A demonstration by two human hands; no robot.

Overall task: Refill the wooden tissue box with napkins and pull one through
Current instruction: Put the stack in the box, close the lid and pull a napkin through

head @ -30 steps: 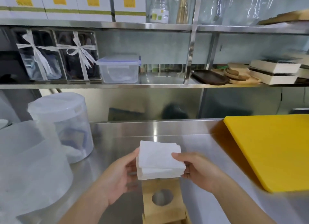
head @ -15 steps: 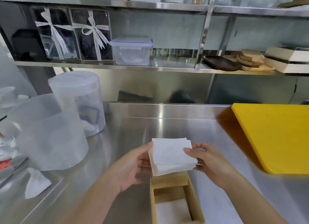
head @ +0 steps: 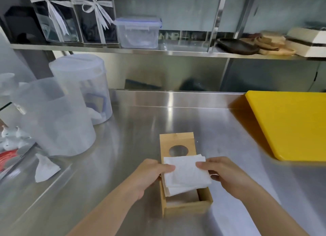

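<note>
A wooden tissue box [head: 188, 204] sits on the steel counter, open at the top. Its sliding wooden lid [head: 176, 140], with a round hole, is pushed toward the far end. A stack of white napkins [head: 185, 174] hovers at the box's opening, tilted, its lower edge inside the walls. My left hand [head: 150, 175] grips the stack's left side and my right hand [head: 224, 174] grips its right side. White paper shows at the bottom of the box.
A yellow cutting board [head: 289, 124] lies at the right. Two translucent plastic containers [head: 58, 119] stand at the left, with a loose napkin [head: 45, 168] in front. A steel shelf [head: 158, 52] above the counter carries boxes and wooden trays.
Both hands lowered the napkin stack from above the box down into its opening. The view tilted down, so the box and lid now show fully.
</note>
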